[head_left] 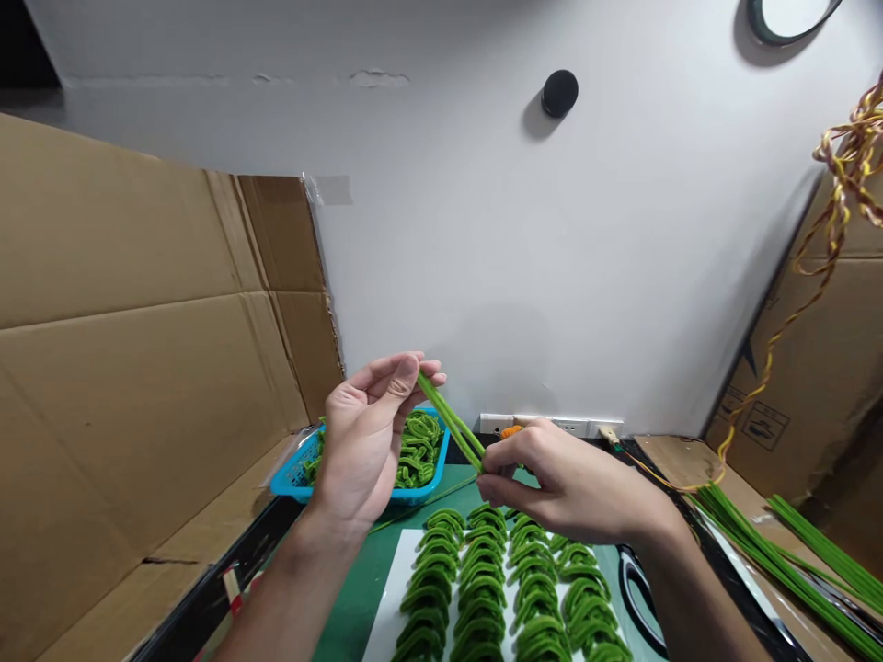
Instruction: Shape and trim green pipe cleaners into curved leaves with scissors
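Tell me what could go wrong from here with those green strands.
The green strands, pinched by the left hand and right hand, might slip or bend unevenly. Rows of curved green pieces lie just below the hands in view; lowering either hand could knock them askew.

A black table (263,531) carries a green mat (359,588) with a white sheet (398,575) on top.

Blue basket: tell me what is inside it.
The blue basket holds a heap of curled green pieces, showing on both sides of the left hand. That hand covers the middle and the heap hides the bottom, so neither can be seen.
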The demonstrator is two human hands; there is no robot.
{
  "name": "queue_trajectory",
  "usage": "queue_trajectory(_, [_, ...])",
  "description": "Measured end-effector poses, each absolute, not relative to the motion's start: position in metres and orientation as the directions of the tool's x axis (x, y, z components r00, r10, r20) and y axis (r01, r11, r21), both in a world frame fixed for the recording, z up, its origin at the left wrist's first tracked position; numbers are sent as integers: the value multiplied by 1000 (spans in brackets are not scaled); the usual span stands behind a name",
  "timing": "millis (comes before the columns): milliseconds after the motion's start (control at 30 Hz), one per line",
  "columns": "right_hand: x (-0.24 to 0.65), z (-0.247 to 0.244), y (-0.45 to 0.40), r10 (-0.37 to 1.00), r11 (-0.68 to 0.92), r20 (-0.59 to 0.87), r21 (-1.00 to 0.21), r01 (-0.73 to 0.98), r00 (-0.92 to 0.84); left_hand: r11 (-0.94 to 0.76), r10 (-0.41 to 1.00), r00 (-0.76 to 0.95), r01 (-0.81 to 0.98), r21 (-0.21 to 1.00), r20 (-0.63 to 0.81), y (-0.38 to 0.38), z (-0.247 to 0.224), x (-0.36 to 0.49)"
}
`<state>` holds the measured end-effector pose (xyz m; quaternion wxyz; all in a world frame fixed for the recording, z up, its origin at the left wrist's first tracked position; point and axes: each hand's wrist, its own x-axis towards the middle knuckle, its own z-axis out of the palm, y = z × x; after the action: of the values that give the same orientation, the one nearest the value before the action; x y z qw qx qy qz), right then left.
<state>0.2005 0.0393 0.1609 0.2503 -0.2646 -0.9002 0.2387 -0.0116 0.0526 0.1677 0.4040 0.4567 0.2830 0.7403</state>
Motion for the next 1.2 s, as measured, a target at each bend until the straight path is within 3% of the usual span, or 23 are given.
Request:
queue_trajectory(767, [201,165,30,598,726,276,-584,363,-753,-493,870,-212,-340,801,446,47,171,-9])
queue_trajectory(867, [206,166,29,601,731,336,-599,328,-725,-520,854,-224,-311,796,470,48,172,-9])
queue_trajectory(1033, [231,170,29,653,733,556,-635,245,-514,-543,839,-242,-318,777,488,49,173,-12])
queue_trajectory(1200, [249,173,27,680,725,594,-635,269,-430,-528,849,-218,-371,764,481,45,175,-13])
